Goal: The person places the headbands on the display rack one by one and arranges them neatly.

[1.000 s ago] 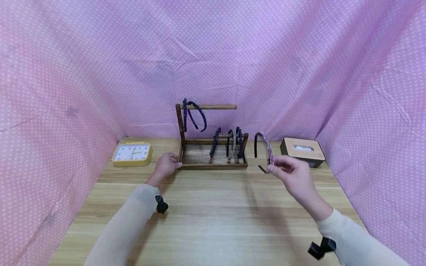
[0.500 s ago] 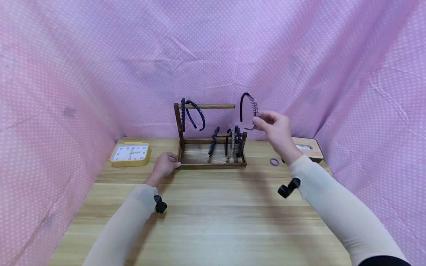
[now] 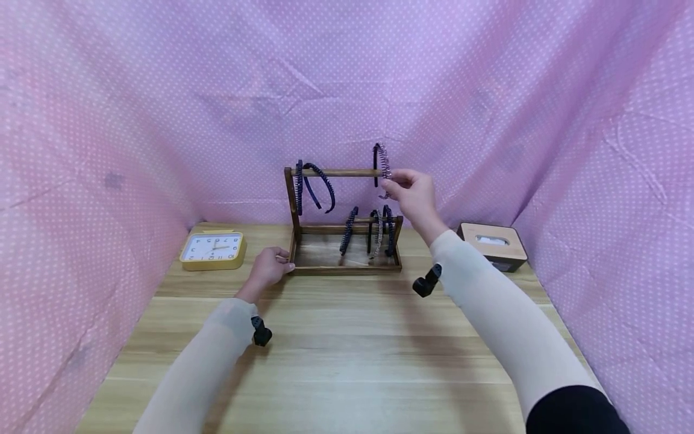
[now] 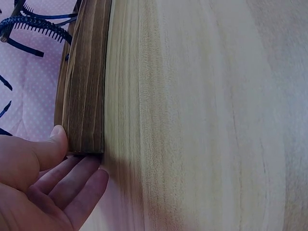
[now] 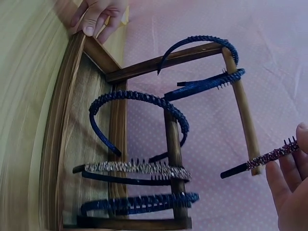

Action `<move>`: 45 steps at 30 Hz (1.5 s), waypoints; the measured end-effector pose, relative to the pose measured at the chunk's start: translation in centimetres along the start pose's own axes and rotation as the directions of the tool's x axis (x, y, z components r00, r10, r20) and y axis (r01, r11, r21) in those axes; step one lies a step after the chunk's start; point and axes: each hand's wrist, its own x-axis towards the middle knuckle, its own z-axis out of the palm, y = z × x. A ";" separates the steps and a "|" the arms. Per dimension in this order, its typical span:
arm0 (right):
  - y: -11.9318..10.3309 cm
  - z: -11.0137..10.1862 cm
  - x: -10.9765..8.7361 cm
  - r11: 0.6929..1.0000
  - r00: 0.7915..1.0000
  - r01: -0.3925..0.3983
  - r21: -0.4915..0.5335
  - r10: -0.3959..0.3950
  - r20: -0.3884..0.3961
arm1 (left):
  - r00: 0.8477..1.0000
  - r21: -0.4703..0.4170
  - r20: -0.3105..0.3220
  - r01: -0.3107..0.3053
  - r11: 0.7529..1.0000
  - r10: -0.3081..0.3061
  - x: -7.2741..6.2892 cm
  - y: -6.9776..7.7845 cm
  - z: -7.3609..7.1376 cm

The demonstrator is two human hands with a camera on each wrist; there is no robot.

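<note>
A purple-pink toothed headband is pinched between the thumb and fingers of my right hand, its loop around the free right end of the upper bar. That bar belongs to a dark wooden headband rack. My left hand grips the rack's front left corner, thumb on the rim, fingers against the end. Two dark headbands hang at the left of the upper bar. On the lower bar hang a dark blue headband, a silvery headband and another blue headband.
A yellow clock lies face up left of the rack. At the right stands a tissue box with a wooden top. Pink dotted cloth hangs behind and at both sides of the wooden table.
My right hand has carried the purple-pink headband up and left, from beside the rack onto the upper bar's end. A small purple ring, seen half a second ago, is now out of sight. The left hand stays put.
</note>
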 end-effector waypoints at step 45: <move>3.1 7.7 0.6 0.946 0.997 0.008 -0.324 0.018 0.077 | 1.000 -0.039 0.004 0.009 0.999 -0.009 -0.2 0.8 1.5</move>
